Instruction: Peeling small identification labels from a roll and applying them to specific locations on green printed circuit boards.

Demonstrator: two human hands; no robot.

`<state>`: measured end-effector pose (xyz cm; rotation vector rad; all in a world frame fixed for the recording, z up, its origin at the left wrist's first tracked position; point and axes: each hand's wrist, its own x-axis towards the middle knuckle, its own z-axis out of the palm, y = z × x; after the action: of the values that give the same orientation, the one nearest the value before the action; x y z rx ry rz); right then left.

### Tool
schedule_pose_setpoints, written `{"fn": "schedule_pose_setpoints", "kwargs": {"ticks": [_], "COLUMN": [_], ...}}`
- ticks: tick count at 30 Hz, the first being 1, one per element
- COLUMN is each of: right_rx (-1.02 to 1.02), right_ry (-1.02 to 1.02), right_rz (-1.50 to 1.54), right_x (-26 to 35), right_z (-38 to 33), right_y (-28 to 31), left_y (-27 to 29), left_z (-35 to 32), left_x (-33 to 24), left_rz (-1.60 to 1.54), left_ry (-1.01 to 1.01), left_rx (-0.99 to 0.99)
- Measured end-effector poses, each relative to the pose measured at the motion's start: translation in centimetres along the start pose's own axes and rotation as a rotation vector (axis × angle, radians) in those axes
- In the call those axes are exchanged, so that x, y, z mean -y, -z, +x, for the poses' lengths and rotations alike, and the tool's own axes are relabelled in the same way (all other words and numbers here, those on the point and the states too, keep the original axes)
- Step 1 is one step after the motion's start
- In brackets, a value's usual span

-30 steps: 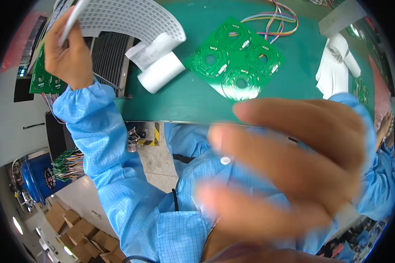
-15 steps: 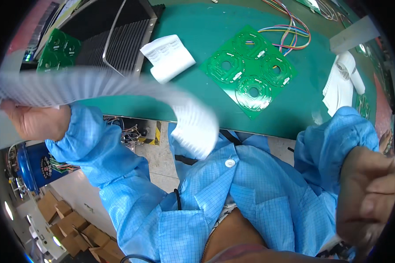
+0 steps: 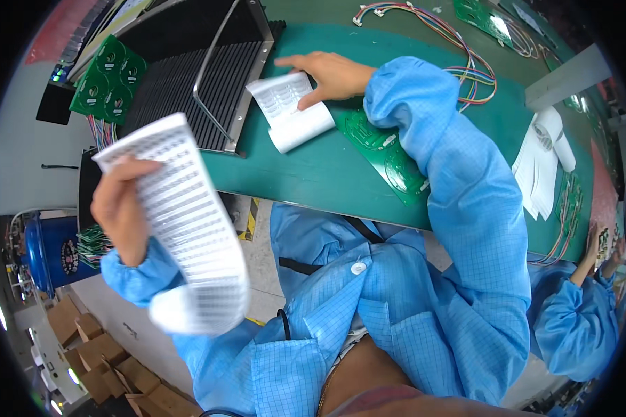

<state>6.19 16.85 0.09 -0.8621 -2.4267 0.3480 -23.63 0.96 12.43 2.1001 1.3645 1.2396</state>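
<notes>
My left hand is closed on one end of a long white label strip printed with rows of small marks. Its lower end curls over above my left sleeve. Across the table, my right hand reaches over a smaller white label roll, with thumb and fingers apart. The thumb overlaps the roll's edge; whether it touches, I cannot tell. Beneath my right sleeve, a green circuit board panel with ring patterns lies on the green mat, partly hidden.
A black ribbed rack with a metal handle stands at the left, beside another green board panel. Coloured wires lie at the back. More label paper is at the right, near a co-worker's blue sleeve.
My right hand has come from the far right to the small label roll. The left hand has swung the strip inward, so it now hangs toward me.
</notes>
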Motion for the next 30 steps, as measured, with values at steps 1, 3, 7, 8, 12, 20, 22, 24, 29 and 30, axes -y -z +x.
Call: {"fn": "schedule_pose_setpoints", "kwargs": {"ticks": [1,3,7,8,12,20,22,24,29,30], "right_rx": [0.108,0.181,0.332,0.308,0.329,-0.265,-0.395,-0.424,-0.416,-0.407], "right_ry": [-0.049,-0.062,-0.124,-0.165,-0.309,-0.165,-0.019,0.019,-0.013,-0.021], "right_rz": [0.060,0.209,0.651,0.720,0.707,0.116,-0.080,-0.074,0.150,0.150], "right_x": [0.4,1.9,5.6,6.7,8.5,9.4,9.5,9.3,9.4,9.4], "right_z": [0.5,0.4,-3.4,-4.4,-7.4,-11.0,-11.4,-11.3,-11.4,-11.5], "right_y": [0.4,2.6,7.9,8.3,9.3,9.2,9.1,8.8,7.7,7.6], "left_y": [-0.6,-1.7,-5.2,-6.5,-12.5,-19.3,-19.8,-20.2,-20.9,-20.9], "left_z": [-0.4,-1.2,-2.0,-1.9,-1.7,-2.0,-2.2,-2.2,-2.5,-2.6], "left_x": [-0.1,-0.3,-0.1,-0.1,-1.1,-4.2,-4.5,-4.7,-5.1,-5.2], "left_rz": [0.101,0.199,0.083,0.050,-0.454,-0.789,-0.700,-0.587,-0.468,-0.476], "left_ry": [-0.002,0.048,0.148,0.089,0.080,0.418,0.415,0.320,0.249,0.253], "left_rx": [0.060,0.110,0.114,0.112,0.217,0.034,0.037,0.035,-0.006,-0.006]}}
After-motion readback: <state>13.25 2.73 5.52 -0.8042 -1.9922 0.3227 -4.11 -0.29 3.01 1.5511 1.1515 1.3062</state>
